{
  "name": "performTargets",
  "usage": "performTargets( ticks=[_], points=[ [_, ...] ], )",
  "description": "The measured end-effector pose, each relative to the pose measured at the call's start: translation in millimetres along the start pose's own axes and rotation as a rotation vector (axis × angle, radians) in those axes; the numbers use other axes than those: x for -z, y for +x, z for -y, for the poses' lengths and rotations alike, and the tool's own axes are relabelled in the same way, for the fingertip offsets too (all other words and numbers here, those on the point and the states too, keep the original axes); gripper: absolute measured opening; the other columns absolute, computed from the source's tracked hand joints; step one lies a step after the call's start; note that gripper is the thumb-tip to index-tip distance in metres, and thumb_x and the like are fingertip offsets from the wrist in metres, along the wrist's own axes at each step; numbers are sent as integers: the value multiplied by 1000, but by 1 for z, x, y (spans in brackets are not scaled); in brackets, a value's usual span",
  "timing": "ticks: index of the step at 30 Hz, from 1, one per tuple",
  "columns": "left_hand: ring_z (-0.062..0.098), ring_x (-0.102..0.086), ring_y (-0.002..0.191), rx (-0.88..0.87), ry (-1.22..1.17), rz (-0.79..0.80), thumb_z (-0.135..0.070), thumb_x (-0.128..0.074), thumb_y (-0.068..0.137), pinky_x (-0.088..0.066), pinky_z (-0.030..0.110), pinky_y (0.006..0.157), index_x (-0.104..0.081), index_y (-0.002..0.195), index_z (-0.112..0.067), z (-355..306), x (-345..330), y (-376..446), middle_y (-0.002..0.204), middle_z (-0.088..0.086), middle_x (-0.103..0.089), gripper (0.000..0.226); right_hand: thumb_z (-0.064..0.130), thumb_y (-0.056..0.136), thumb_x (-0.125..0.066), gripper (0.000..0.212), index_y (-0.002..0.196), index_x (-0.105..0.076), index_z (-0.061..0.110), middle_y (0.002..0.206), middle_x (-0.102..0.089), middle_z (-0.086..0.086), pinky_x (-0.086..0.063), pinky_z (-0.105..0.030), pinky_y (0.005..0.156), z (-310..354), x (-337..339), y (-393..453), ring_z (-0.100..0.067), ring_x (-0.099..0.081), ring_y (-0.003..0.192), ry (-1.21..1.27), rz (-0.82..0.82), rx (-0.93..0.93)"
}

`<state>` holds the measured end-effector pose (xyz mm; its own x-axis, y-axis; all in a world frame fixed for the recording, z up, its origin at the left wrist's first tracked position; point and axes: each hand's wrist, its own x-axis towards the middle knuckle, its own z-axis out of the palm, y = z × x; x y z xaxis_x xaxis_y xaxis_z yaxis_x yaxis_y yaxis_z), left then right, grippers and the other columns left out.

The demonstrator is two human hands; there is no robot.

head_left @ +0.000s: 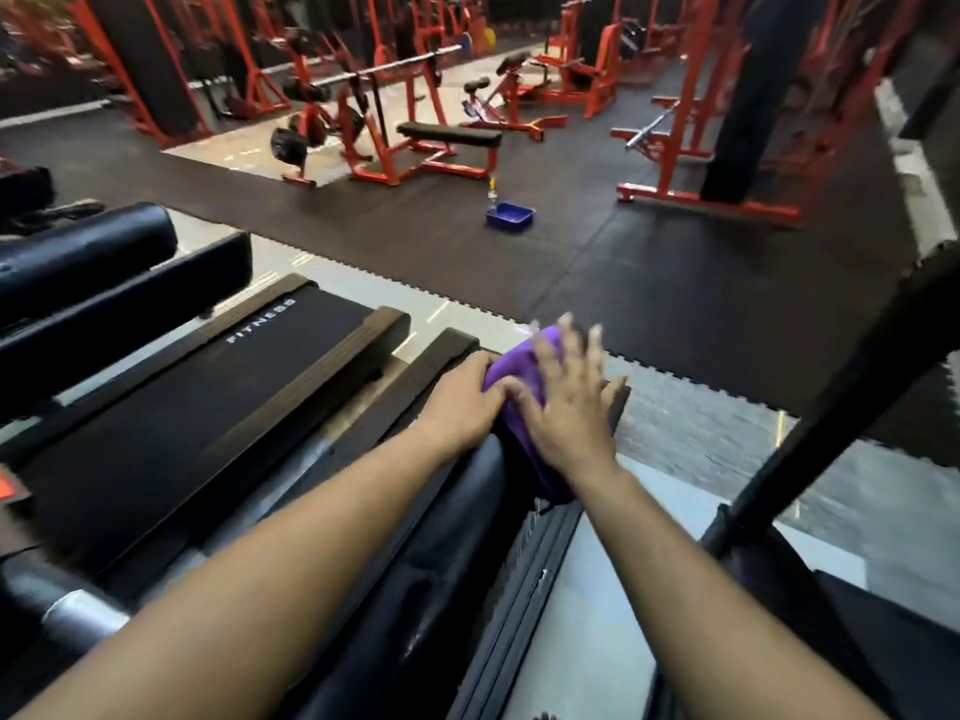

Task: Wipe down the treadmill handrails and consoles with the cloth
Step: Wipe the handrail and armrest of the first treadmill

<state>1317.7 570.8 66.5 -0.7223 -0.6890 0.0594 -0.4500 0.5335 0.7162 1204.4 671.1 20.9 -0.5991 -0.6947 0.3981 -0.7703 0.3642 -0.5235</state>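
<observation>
A purple cloth [524, 363] is draped over the end of a black padded treadmill handrail [447, 532] in the middle of the view. My left hand [460, 402] grips the cloth's left edge with curled fingers. My right hand [566, 402] lies flat on top of the cloth, fingers spread, pressing it against the rail. Part of the cloth hangs down under my right wrist. Below, to the left, lies a treadmill belt [208, 402] marked FITNESS.
Further black padded rails [93, 262] stand at the left. A black diagonal bar [841, 407] crosses the right side. On the dark rubber floor ahead sit a blue tub [510, 216] and a small bottle [492, 192]. Beyond them stand red weight benches and racks [447, 142].
</observation>
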Motion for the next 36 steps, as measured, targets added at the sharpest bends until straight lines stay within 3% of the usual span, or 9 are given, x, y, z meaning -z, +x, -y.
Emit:
performTargets(
  ticks=[2,5,8,12,16,20,23,30,36],
  points=[
    [26,-64,108,-55,56,2,-27,-57,101,-49,38,93,-65,119,-17,2,-1,-6,115,4,-72,22,79,91,-22,71,157,-19,53,171,6,17,1,-80,114,-2,-17,-26,-21,18,157,169,141,-69],
    [29,-56,130,-119,78,0,-31,-49,105,-42,41,111,-56,140,-13,5,-2,-15,138,10,-63,41,79,91,-29,68,155,-19,58,169,6,23,-1,-77,114,-13,-25,-25,-14,22,155,263,169,-101],
    [22,-22,155,-127,226,100,-36,-48,107,-12,28,124,-17,162,-6,5,-11,-27,169,9,-24,70,63,100,-44,59,155,-25,53,171,1,19,-8,-80,113,-33,-23,21,-17,15,157,264,195,-154],
    [11,7,158,-185,485,249,-68,-34,100,2,33,125,12,162,-18,3,-25,-34,171,-4,12,92,57,103,-42,56,157,-27,49,171,-2,15,-18,-70,118,-42,-24,36,-17,7,158,262,141,-241],
    [3,20,151,-211,496,236,-97,-11,69,9,31,123,17,160,-21,7,-26,-34,167,-9,20,122,70,90,-24,71,158,-21,47,171,-1,14,-16,-58,124,-33,-40,-20,-16,5,158,292,127,-185],
    [5,28,148,-230,641,260,-102,12,57,8,40,125,20,160,-23,8,-28,-33,160,-13,32,130,51,103,-49,60,158,-26,43,172,-1,6,-6,-48,127,-64,-45,30,-21,2,159,494,32,-320],
    [8,27,151,-213,670,264,-103,13,54,6,45,128,19,161,-24,4,-28,-32,163,-11,32,133,40,105,-53,60,159,-28,41,172,-3,5,-6,-34,128,-71,-45,43,-14,-4,158,674,-32,-471],
    [6,28,152,-185,594,254,-106,1,56,5,42,129,27,155,-27,8,-29,-28,162,-12,34,130,63,93,-34,67,154,-13,47,170,-2,8,0,-24,124,-45,-76,-44,6,6,150,736,-108,-419],
    [7,27,152,-179,588,245,-107,-3,57,6,42,128,30,154,-27,8,-30,-29,162,-11,36,130,45,105,-45,62,161,-18,44,173,-3,2,-5,-40,127,-60,-51,18,-20,-2,159,709,-77,-568]
  ],
)
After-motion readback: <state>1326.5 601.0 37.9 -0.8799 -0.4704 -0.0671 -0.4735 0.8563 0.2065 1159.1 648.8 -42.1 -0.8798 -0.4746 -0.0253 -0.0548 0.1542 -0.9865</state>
